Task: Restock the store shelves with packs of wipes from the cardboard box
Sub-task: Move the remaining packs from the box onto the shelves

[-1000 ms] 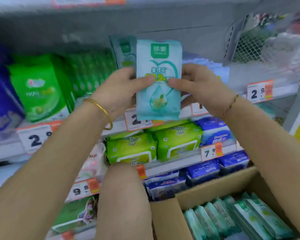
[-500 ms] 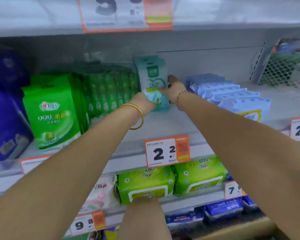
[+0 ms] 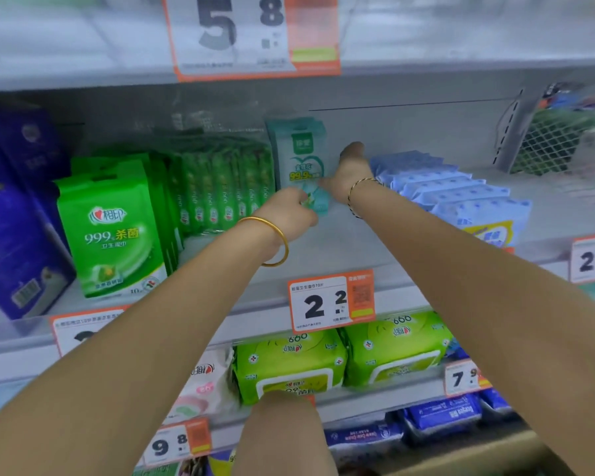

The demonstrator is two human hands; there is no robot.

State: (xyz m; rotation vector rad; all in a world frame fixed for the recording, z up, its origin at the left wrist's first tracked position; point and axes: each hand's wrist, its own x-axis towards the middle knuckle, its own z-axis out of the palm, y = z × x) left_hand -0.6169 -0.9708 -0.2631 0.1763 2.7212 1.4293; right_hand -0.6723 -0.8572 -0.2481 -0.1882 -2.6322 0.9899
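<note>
Teal-and-white soft plastic pack of wipes [image 3: 301,156] stands upright, long axis vertical, deep on the grey metal shelf [image 3: 340,242], between the green packs [image 3: 220,187] and the pale-blue packs [image 3: 443,187]. Left hand [image 3: 289,214] pinches its lower front corner. Right hand [image 3: 349,173] (blurred) seems to clasp its right edge.

one wide-angle camera on the person's head looks forward and slightly down, close to the grey metal store shelf [image 3: 340,243]. the frame centres on a teal and white pack of wipes [image 3: 301,159] standing deep on it. the white and orange price tag [image 3: 251,36] on the shelf above is nearest and blurred. lower shelves [image 3: 368,400] fall away towards the bottom edge.
</note>
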